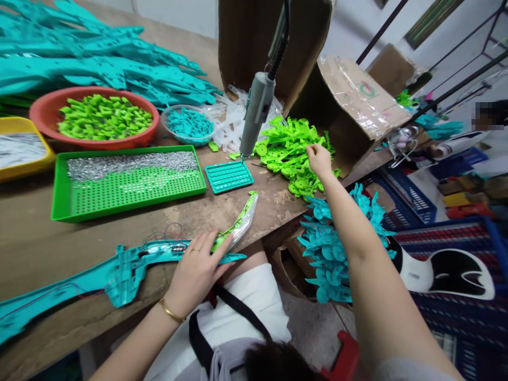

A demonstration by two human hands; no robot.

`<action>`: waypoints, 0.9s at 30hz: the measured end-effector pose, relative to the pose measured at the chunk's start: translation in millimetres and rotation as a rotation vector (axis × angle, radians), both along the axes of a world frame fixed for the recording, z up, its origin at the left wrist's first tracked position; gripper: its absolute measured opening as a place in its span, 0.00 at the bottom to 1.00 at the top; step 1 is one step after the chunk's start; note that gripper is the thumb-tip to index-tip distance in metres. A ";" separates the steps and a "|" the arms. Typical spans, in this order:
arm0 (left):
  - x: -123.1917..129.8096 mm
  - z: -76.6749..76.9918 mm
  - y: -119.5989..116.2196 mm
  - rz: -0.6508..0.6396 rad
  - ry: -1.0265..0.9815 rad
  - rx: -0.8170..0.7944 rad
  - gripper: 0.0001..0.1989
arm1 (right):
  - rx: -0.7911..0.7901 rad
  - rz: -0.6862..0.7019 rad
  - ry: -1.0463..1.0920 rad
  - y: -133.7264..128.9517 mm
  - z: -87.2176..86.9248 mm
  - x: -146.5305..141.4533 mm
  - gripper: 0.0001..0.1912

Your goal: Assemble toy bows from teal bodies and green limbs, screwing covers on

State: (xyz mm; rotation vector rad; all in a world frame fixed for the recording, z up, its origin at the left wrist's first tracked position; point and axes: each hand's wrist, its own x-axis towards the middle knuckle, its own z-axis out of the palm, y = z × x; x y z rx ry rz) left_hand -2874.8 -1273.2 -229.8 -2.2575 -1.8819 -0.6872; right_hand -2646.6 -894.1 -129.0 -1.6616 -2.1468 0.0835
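Observation:
My left hand [200, 264] lies over the narrow end of a long turquoise plastic shell [129, 275], with the fingers on its far side and the thumb on its near side. Thin wires and a small metal part show in the shell beside the fingers. A curved bright-green piece with a clear plastic strip [243, 219] sticks out past my fingertips, partly hidden under them. Out at the right, my right hand [319, 159] is at a heap of bright-green plastic parts [291, 151], its fingers pinched together. What lies between those fingers is hidden.
An electric screwdriver [257, 108] hangs above a small turquoise tray [229, 177]. A green tray [130, 203] of screws, a red bowl [39, 114] of green pieces and a clear bowl [208, 138] stand farther left. Cardboard boxes [357, 100] rise behind; turquoise parts [329, 254] fill a box below.

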 end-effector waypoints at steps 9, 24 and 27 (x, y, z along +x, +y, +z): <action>-0.5 -0.2 -0.1 -0.012 -0.014 -0.001 0.25 | -0.132 -0.066 -0.142 -11.5 -15.8 -0.5 0.12; -2.2 -0.5 -0.3 -0.017 -0.028 -0.004 0.24 | -0.153 0.140 -0.408 -39.8 -36.2 -8.0 0.35; -3.1 -1.6 -0.8 -0.021 -0.044 -0.012 0.23 | -0.157 0.125 -0.210 -29.6 -21.3 -0.3 0.32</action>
